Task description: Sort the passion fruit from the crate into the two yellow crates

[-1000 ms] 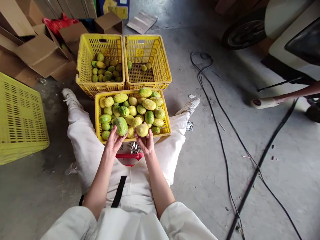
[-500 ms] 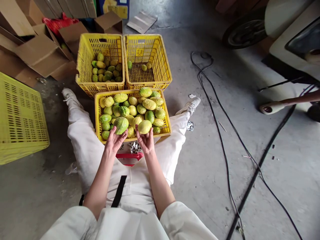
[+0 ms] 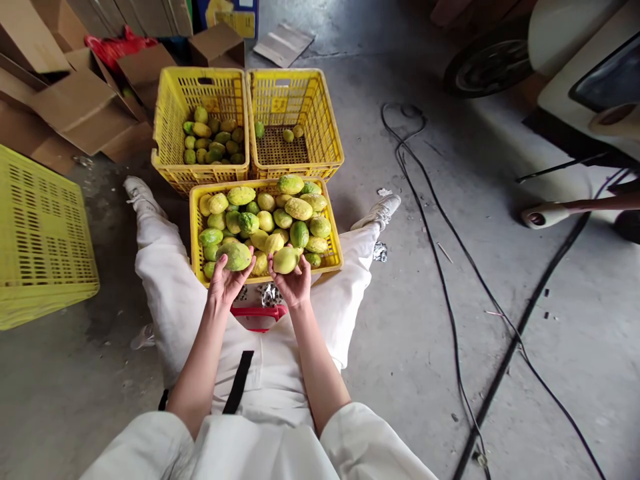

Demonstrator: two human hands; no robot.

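Note:
A green-and-yellow oval fruit (image 3: 236, 256) rests in my left hand (image 3: 225, 287), with my thumb and fingers curled up around its sides. In my right hand (image 3: 294, 285) is a smoother, paler yellow-green fruit (image 3: 286, 261), cradled the same way. I hold both just over the near edge of a shallow yellow crate (image 3: 335, 247), side by side and apart. Heaped in that crate are several similar fruits (image 3: 299, 209), some green, some yellow with wrinkled or spotted skin. Part of the heap is hidden behind my held fruits.
Behind stand two deep yellow crates: the left one (image 3: 156, 143) with several fruits, the right one (image 3: 330, 127) with a few. Another yellow crate (image 3: 45, 233) is at far left, cardboard boxes (image 3: 85, 107) behind. Black cables (image 3: 450, 260) cross the floor, right, near a wheeled vehicle (image 3: 570, 60).
Both fruits have turned in my hands and show different sides; the left one now looks yellower. My hands have shifted slightly to the left and towards me.

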